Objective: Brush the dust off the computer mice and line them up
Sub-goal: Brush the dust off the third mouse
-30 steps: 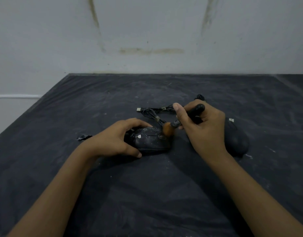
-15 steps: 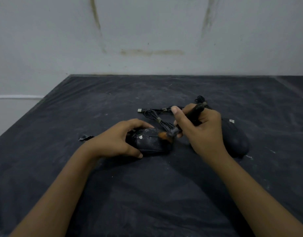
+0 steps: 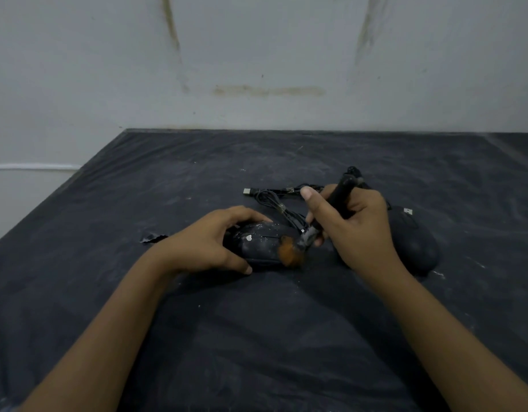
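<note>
The person's left grip (image 3: 206, 242) is clasped over one end of a dusty black mouse (image 3: 261, 245), thumb on the near side and fingers curled over the far side, pinning it to the dark worktop (image 3: 257, 337); the mouse lies crosswise between the two grips, flecked with pale dust; the right grip (image 3: 355, 230) is closed round the black handle of a brush (image 3: 341, 197), held much like a pen, the handle slanting up and away past the forefinger; its orange bristles (image 3: 289, 254) press on the end of the mouse nearest the right grip; a second black mouse (image 3: 414, 245) sits just outward of the right grip, partly hidden by it; a bundled cable (image 3: 274, 202) with its USB plug (image 3: 247, 191) lies just beyond both grips; a small dark scrap (image 3: 151, 237) lies outward of the left grip, near the wrist.
</note>
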